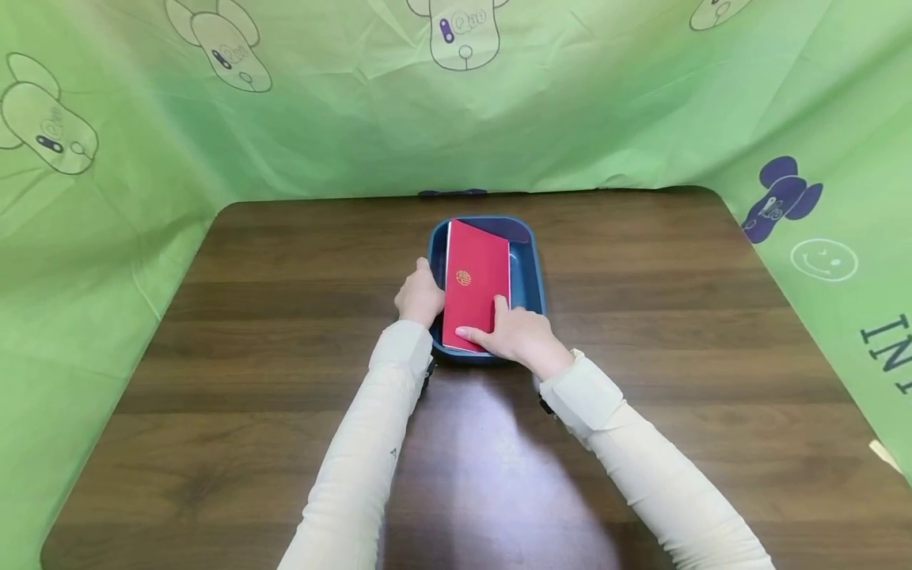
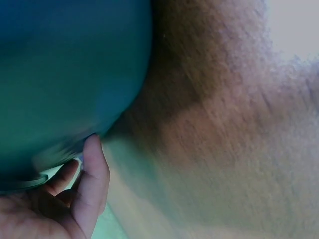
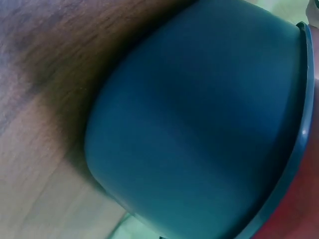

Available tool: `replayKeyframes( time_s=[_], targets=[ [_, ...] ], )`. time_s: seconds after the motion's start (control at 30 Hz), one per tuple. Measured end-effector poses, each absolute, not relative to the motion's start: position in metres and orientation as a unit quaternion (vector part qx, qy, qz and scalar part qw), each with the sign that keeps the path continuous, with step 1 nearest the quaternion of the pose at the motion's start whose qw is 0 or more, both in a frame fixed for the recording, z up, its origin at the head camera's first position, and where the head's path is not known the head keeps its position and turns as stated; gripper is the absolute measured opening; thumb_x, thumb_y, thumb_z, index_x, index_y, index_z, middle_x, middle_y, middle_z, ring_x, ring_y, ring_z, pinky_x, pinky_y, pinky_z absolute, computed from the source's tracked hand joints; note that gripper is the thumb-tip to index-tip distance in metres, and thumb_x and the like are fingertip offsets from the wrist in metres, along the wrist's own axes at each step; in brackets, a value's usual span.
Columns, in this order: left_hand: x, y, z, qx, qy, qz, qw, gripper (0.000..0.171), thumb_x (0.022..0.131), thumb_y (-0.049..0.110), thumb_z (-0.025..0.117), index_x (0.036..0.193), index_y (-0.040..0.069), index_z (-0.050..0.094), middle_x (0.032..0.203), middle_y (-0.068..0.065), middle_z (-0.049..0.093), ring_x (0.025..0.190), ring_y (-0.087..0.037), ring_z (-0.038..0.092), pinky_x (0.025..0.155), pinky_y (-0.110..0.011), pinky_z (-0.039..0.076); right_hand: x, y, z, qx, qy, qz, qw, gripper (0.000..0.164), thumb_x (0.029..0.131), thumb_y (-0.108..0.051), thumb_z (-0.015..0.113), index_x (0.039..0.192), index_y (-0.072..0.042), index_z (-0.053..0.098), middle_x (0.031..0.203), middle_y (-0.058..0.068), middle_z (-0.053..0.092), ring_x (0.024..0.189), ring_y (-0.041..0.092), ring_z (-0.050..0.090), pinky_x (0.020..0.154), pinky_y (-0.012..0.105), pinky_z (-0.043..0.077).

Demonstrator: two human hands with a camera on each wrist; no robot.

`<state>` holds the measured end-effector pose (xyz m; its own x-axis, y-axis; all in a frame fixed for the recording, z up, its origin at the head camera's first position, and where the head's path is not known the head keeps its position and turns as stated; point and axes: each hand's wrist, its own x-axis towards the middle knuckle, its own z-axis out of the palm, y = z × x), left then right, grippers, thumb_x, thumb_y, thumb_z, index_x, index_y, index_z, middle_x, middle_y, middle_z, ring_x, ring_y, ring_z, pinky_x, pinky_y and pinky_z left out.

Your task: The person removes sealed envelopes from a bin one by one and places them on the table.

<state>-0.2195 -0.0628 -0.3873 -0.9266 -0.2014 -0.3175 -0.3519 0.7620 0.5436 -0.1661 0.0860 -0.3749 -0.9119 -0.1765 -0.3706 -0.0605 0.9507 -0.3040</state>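
A blue plastic bin (image 1: 526,273) stands at the middle of the table, toward the back. In it, tilted, is a red booklet (image 1: 479,257) with a round gold emblem and white edges; its lower end lies near the bin's front rim. My left hand (image 1: 419,297) grips the bin's left rim, and in the left wrist view its fingers (image 2: 94,174) curl against the outer wall. With the thumb over the cover and the other fingers at its right edge, my right hand (image 1: 523,336) holds the booklet near its front end. Some right fingertips are hidden.
The wooden table (image 1: 285,317) extends on both sides of the bin. Green printed cloth (image 1: 342,142) hangs along the back and both sides. A small pale piece (image 1: 885,456) shows at the right edge.
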Motion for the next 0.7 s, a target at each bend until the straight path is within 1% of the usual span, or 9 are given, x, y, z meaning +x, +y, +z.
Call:
replayKeyframes(
  time_s=[0.1, 0.2, 0.33, 0.47, 0.57, 0.7],
  targets=[
    [-0.220, -0.062, -0.388, -0.150, 0.929, 0.315, 0.122, 0.065, 0.084, 0.024, 0.070, 0.136, 0.010, 0.033, 0.117, -0.018, 0.058, 0.104, -0.033, 0.061, 0.091, -0.048, 0.051, -0.167, 0.086, -0.374, -0.053, 0.965, -0.148, 0.208, 0.092, 0.083, -0.064, 0.055, 0.143, 0.001, 0.028, 0.109, 0.020, 0.063, 0.089, 0.030, 0.065, 0.079, 0.040, 0.054],
    [-0.220, -0.062, -0.388, -0.152, 0.928, 0.317, 0.122, 0.064, 0.084, 0.024, 0.070, 0.135, 0.010, 0.034, 0.115, -0.017, 0.058, 0.104, -0.032, 0.061, 0.090, -0.048, 0.051, -0.167, 0.086, -0.374, -0.043, 0.966, -0.155, 0.204, 0.093, 0.081, -0.064, 0.057, 0.142, 0.002, 0.028, 0.108, 0.021, 0.063, 0.089, 0.031, 0.065, 0.079, 0.041, 0.055],
    [-0.220, -0.063, -0.387, -0.155, 0.927, 0.321, 0.120, 0.063, 0.084, 0.025, 0.070, 0.133, 0.010, 0.034, 0.115, -0.017, 0.058, 0.104, -0.032, 0.061, 0.090, -0.048, 0.051, -0.168, 0.084, -0.373, -0.026, 0.966, -0.162, 0.202, 0.094, 0.079, -0.063, 0.061, 0.139, 0.003, 0.030, 0.114, 0.023, 0.059, 0.099, 0.033, 0.063, 0.082, 0.043, 0.054],
    [-0.220, -0.063, -0.387, -0.155, 0.927, 0.319, 0.121, 0.063, 0.085, 0.025, 0.068, 0.136, 0.010, 0.033, 0.120, -0.017, 0.057, 0.107, -0.032, 0.060, 0.092, -0.048, 0.050, -0.170, 0.085, -0.372, -0.008, 0.962, -0.180, 0.207, 0.094, 0.078, -0.061, 0.064, 0.134, 0.007, 0.032, 0.115, 0.024, 0.055, 0.105, 0.035, 0.059, 0.084, 0.045, 0.054],
    [-0.220, -0.062, -0.387, -0.153, 0.929, 0.314, 0.124, 0.062, 0.087, 0.024, 0.066, 0.137, 0.010, 0.032, 0.121, -0.017, 0.058, 0.107, -0.032, 0.060, 0.092, -0.048, 0.049, -0.171, 0.090, -0.368, -0.008, 0.958, -0.199, 0.208, 0.086, 0.079, -0.057, 0.066, 0.126, 0.008, 0.038, 0.110, 0.023, 0.055, 0.102, 0.033, 0.058, 0.082, 0.044, 0.053],
    [-0.220, -0.061, -0.385, -0.154, 0.931, 0.306, 0.128, 0.058, 0.089, 0.022, 0.064, 0.136, 0.010, 0.033, 0.119, -0.017, 0.059, 0.105, -0.032, 0.061, 0.091, -0.048, 0.049, -0.172, 0.098, -0.361, -0.011, 0.952, -0.227, 0.204, 0.064, 0.082, -0.048, 0.068, 0.113, 0.005, 0.048, 0.099, 0.020, 0.059, 0.089, 0.028, 0.059, 0.074, 0.035, 0.051]
  ],
)
